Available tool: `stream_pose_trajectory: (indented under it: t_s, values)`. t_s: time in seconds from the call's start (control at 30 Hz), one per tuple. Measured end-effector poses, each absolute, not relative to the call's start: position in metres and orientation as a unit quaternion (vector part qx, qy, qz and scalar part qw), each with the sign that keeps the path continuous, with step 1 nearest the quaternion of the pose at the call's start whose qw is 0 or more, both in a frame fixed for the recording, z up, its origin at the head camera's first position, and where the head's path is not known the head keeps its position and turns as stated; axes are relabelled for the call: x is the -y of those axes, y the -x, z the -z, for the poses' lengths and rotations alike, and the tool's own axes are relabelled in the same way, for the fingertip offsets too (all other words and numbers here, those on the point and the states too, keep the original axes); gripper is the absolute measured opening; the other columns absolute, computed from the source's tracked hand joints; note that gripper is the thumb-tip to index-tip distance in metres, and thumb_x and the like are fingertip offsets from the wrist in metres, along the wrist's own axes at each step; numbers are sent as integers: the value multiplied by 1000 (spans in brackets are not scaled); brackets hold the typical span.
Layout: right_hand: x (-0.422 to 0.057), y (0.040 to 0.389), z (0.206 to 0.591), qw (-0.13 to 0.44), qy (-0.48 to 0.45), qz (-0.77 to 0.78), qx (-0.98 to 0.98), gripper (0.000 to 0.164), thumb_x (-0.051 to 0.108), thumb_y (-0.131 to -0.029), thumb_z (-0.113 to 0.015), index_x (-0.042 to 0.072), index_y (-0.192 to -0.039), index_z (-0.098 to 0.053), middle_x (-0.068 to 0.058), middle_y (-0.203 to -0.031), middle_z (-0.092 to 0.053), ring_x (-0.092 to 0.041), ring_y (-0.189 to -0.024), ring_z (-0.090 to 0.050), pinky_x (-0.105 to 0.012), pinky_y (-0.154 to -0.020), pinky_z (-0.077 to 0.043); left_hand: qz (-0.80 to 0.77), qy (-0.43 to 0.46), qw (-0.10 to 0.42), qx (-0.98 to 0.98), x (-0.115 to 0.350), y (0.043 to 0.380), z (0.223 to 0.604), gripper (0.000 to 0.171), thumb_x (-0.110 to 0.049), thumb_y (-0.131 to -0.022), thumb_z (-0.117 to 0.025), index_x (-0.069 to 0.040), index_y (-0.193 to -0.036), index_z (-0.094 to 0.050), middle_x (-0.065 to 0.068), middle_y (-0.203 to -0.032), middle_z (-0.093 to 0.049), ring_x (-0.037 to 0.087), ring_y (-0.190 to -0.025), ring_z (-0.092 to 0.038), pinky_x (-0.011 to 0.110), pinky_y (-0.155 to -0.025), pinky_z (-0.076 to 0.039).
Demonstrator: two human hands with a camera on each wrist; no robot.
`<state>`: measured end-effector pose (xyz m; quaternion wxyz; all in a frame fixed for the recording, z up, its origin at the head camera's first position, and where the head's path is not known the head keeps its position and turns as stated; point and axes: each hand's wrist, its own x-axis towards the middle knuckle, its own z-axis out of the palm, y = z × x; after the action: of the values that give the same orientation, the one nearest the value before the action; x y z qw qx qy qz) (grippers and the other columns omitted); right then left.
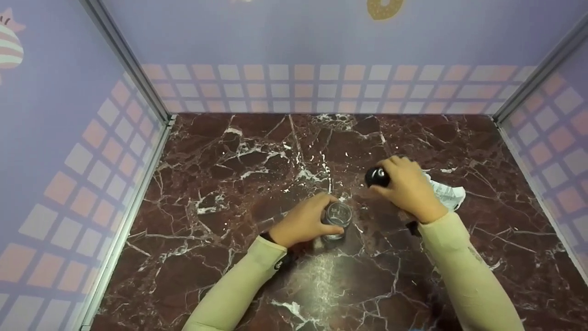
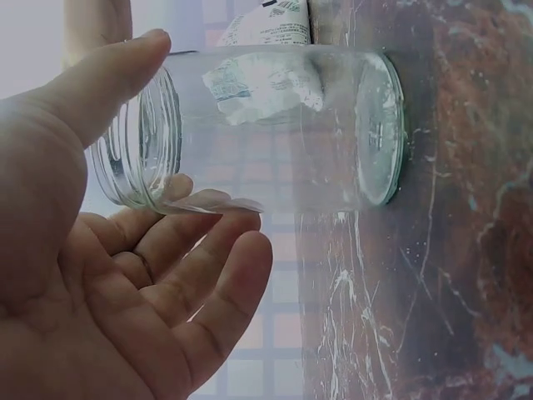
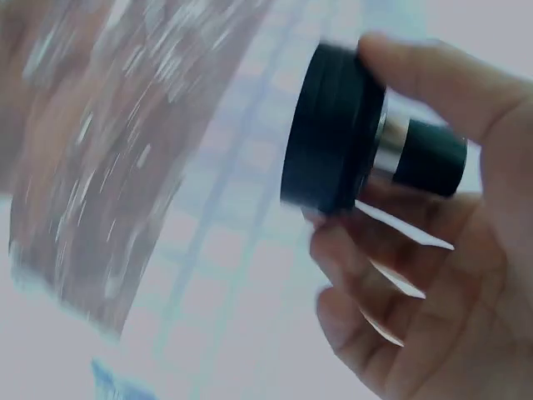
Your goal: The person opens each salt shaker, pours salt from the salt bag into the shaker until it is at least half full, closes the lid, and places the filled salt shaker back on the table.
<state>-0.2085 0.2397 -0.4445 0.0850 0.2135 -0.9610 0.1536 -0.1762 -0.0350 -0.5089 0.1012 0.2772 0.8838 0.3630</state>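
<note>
A clear glass jar [image 1: 339, 215] stands upright on the marble-patterned table, its mouth uncovered. My left hand [image 1: 307, 220] holds it near the top, with the thumb on one side and the fingers on the other; the left wrist view shows the ridged neck of the jar [image 2: 137, 150] beside the thumb. Off to the right and farther back, my right hand [image 1: 408, 186] grips a black lid [image 1: 377, 177] above the table. In the right wrist view the lid [image 3: 329, 129] has a wide round base and a narrower knob with a silver band, pinched between thumb and fingers.
A crumpled white packet with print [image 1: 450, 195] lies on the table [image 1: 220, 276] behind my right wrist. Purple walls with a pink and white tile pattern [image 1: 303, 87] enclose the back and both sides.
</note>
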Motion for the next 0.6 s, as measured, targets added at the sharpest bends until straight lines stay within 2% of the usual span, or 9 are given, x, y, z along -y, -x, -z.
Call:
stream_pose_trajectory:
  t_s: [0.13, 0.23, 0.33, 0.43, 0.5, 0.6]
  values:
    - [-245, 233, 459, 122, -180, -93, 972, 53, 28, -82, -87, -4, -116, -62, -25, -104, -64, -47, -95, -60, -60, -84, -46, -367, -277, 104, -882, 36, 177, 508, 70, -42, -79, -89, -12, -135, -59, 5, -122, -65, 13, -101, -62, 33, -90, -55]
    - [-244, 245, 469, 110, -158, -75, 978, 54, 25, -82, -86, -5, -119, -60, -28, -107, -65, -50, -99, -61, -62, -90, -45, -368, -281, 105, -880, 36, 177, 508, 70, -42, -80, -89, -12, -135, -59, 5, -124, -65, 13, -102, -62, 33, -91, -55]
    - [-242, 252, 479, 89, -148, -68, 983, 54, 21, -83, -85, -6, -123, -59, -30, -112, -65, -52, -108, -60, -65, -101, -40, -366, -282, 102, -881, 35, 177, 508, 70, -43, -80, -88, -11, -135, -59, 5, -123, -65, 12, -101, -61, 33, -91, -55]
    - [-240, 255, 489, 72, -145, -64, 985, 51, 20, -83, -85, -6, -119, -61, -31, -114, -67, -52, -113, -59, -67, -107, -35, -368, -282, 100, -880, 35, 176, 509, 70, -42, -80, -88, -11, -135, -59, 5, -123, -65, 12, -101, -61, 34, -91, -55]
    - [-239, 256, 496, 67, -142, -64, 986, 48, 23, -82, -86, -6, -113, -62, -30, -110, -68, -50, -111, -61, -67, -106, -37, -368, -282, 100, -880, 35, 176, 509, 69, -42, -80, -88, -12, -134, -59, 5, -123, -65, 12, -101, -62, 34, -91, -55]
    - [-239, 257, 504, 67, -136, -76, 985, 48, 28, -82, -87, -4, -106, -61, -29, -103, -70, -50, -102, -65, -65, -95, -44, -366, -280, 101, -882, 36, 176, 509, 69, -43, -80, -88, -13, -134, -59, 4, -122, -66, 11, -101, -62, 34, -92, -55]
